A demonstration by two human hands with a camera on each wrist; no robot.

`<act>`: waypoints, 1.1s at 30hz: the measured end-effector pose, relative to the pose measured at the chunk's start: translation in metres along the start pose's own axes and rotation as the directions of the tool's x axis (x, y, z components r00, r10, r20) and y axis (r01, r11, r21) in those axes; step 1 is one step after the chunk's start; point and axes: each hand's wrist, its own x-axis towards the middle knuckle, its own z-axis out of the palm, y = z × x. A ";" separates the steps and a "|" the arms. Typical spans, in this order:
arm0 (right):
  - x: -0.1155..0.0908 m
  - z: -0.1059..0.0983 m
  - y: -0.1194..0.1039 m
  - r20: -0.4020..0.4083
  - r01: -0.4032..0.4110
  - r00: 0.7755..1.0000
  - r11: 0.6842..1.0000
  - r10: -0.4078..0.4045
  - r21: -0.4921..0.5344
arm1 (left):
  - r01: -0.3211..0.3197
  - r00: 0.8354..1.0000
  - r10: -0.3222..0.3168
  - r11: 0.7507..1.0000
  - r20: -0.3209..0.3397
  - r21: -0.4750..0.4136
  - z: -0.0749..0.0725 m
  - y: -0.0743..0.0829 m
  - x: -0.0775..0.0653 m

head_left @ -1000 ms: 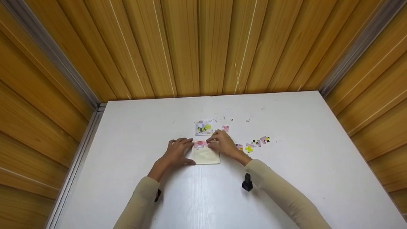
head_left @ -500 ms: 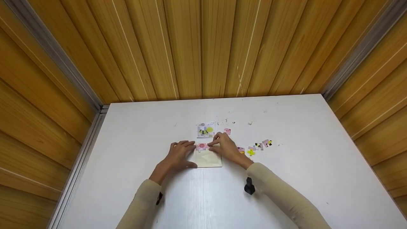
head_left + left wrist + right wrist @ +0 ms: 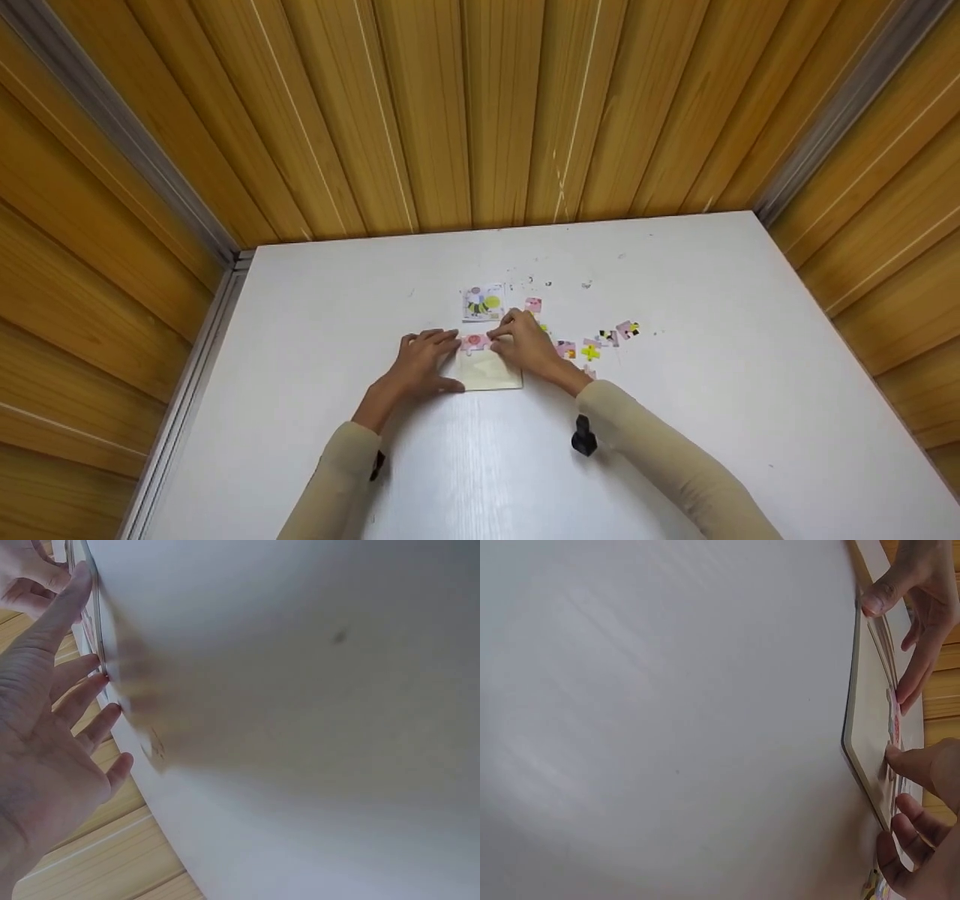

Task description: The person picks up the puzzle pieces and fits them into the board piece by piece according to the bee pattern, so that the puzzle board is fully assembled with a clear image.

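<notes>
A pale wooden puzzle board (image 3: pixel 491 373) lies on the white table, its left and far rims raised. Along its far edge sits a pink puzzle piece (image 3: pixel 474 342) with a red round shape. My left hand (image 3: pixel 421 363) braces the board's left side, its thumb at the near corner and extended fingertips by the far corner, as the left wrist view (image 3: pixel 56 712) also has it. At the right end of the pink strip, my right hand (image 3: pixel 527 345) pinches a puzzle piece mostly hidden by the fingers. In the right wrist view, the right thumb (image 3: pixel 915 765) touches the board beside the strip.
Beyond the board lies a square picture card (image 3: pixel 484 303) with a bee. Loose puzzle pieces lie to the right, among them a yellow one (image 3: pixel 591 351), a pink one (image 3: pixel 533 305) and a yellow-and-black one (image 3: pixel 628 329). Wood-patterned walls (image 3: pixel 435 112) stand behind the table.
The head view has shifted slightly. Both hands stay at the board in nearly the same places, the right fingers still at the end of the pink strip.
</notes>
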 end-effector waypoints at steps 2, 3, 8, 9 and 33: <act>0.001 0.001 0.000 0.002 -0.007 1.000 1.000 0.007 0.000 | 0.000 1.000 0.000 1.000 -0.002 -0.003 -0.001 0.000 0.000; 0.001 0.001 0.000 0.007 -0.007 1.000 1.000 0.006 0.004 | -0.001 1.000 0.001 1.000 -0.002 -0.003 0.000 -0.001 -0.001; 0.001 -0.003 0.004 0.031 0.080 0.996 0.994 -0.082 0.072 | -0.007 1.000 0.007 1.000 0.001 -0.001 0.000 -0.001 -0.002; 0.000 -0.004 0.006 0.029 0.133 0.990 0.988 -0.135 0.084 | -0.011 1.000 0.011 1.000 -0.001 0.001 0.001 -0.001 -0.002; 0.012 -0.077 0.065 0.096 -0.041 0.995 0.998 0.037 0.040 | -0.025 1.000 0.025 1.000 -0.009 0.000 0.005 -0.001 -0.007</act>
